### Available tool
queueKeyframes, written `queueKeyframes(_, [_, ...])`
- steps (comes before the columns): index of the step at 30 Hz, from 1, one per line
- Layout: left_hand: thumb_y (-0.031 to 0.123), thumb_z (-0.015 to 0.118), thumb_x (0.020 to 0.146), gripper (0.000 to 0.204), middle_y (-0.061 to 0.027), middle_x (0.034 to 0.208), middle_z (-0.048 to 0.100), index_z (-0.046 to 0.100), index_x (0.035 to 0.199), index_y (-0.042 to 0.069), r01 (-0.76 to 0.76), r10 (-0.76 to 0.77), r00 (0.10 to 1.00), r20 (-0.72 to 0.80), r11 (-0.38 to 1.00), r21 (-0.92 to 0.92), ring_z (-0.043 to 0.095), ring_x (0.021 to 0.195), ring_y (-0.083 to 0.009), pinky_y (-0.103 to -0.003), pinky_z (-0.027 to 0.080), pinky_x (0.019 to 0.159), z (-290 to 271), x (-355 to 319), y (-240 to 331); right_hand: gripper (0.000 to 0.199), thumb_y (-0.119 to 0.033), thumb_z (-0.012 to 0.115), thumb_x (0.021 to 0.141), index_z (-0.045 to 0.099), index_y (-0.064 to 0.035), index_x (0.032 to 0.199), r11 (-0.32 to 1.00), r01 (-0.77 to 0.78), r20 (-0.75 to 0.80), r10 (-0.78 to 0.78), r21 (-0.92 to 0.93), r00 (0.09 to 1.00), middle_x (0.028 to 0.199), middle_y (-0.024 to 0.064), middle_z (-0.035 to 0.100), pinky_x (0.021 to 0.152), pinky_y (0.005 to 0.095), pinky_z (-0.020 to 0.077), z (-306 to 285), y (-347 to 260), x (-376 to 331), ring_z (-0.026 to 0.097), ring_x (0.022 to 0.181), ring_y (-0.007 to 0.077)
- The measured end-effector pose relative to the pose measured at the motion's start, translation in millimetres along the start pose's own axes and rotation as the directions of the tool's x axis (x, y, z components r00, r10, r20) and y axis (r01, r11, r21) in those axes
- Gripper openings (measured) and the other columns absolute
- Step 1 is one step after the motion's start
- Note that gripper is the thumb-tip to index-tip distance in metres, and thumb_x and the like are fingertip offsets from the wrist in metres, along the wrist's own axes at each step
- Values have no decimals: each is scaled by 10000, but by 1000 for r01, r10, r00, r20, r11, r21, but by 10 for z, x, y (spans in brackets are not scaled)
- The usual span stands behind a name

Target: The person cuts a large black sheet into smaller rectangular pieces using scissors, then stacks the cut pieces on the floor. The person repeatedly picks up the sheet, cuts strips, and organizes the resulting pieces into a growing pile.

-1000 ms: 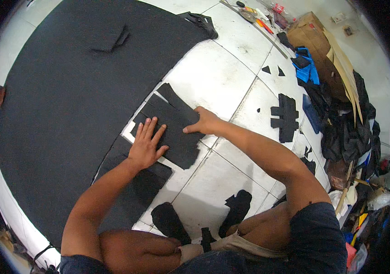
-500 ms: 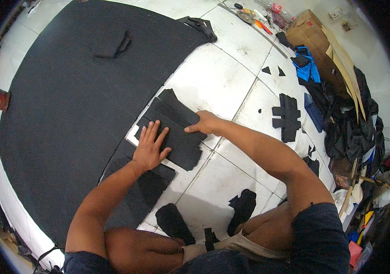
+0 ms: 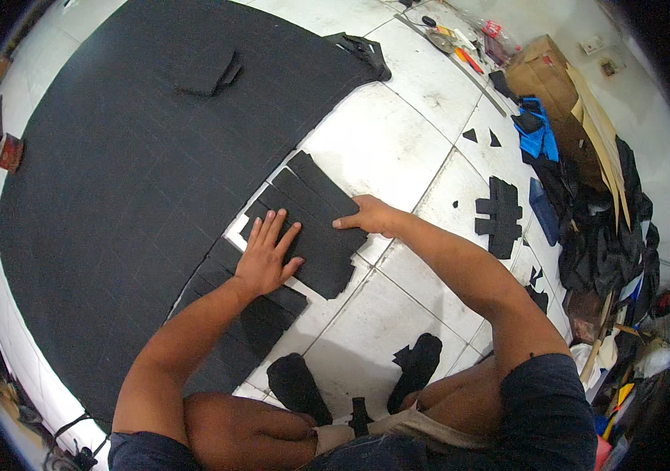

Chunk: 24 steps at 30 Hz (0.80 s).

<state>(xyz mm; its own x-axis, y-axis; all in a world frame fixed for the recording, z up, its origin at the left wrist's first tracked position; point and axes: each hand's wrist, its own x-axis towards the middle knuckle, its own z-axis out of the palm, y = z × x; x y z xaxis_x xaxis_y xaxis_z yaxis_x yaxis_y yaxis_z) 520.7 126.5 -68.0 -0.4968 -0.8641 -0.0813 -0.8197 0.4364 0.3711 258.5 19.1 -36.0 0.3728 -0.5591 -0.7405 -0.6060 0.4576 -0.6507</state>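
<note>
White square tiles make up the floor (image 3: 386, 137), scuffed with dark smudges and crossed by thin grey joints. A pale wall (image 3: 621, 59) closes the far right; along it stand a brown cardboard box (image 3: 539, 74), thin buff sheets (image 3: 598, 137) leaning on it, and a crumpled heap of black material (image 3: 598, 235).

A broad black mat (image 3: 131, 157), matt and faintly lined, covers the left, its outer edge curved, its right edge fairly straight. Beside that edge lies the black panel (image 3: 321, 255), flat on the tiles, marked by parallel seams, its near right edge ragged. The left hand (image 3: 264, 263) rests palm down on it, fingers slightly apart, gripping nothing. The right hand (image 3: 372, 217) lays its thumb on the panel's right edge; the other fingers are mostly hidden, so whether they pinch it cannot be told.

Farther right lie a notched cutout (image 3: 499, 217) and small triangular scraps (image 3: 470, 136).
</note>
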Motion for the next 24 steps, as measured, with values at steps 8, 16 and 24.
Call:
queueKeyframes(8, [464,515,935,679,-208,1567,178,316,1492,131,3,-3,1000,10,1000,-1,134,1465,-368,-493,100,1197,-19,33,39,530,-181,824,757,606,85,1160,991,-115,17,114,72,993,1051,169,683,825,337,525,-308,-2,70,664,923,241])
queueKeyframes(16, [462,525,932,684,-203,1572,167,312,1495,137,23,-23,1000,18,1000,13,136,1465,-367,-491,105,1196,5,12,-13,603,-239,858,712,586,46,1169,962,192,-90,-177,196,980,1036,130,692,898,327,518,-1264,-891,-584,669,921,203])
queueKeyframes(24, [403,601,911,688,-216,1560,192,338,1479,118,21,-21,1000,15,1000,-20,153,1459,-380,-495,118,1191,-64,20,21,513,-170,803,792,533,24,1182,925,278,-412,-155,259,898,1042,121,686,791,325,593,-2421,-744,-1172,701,870,199])
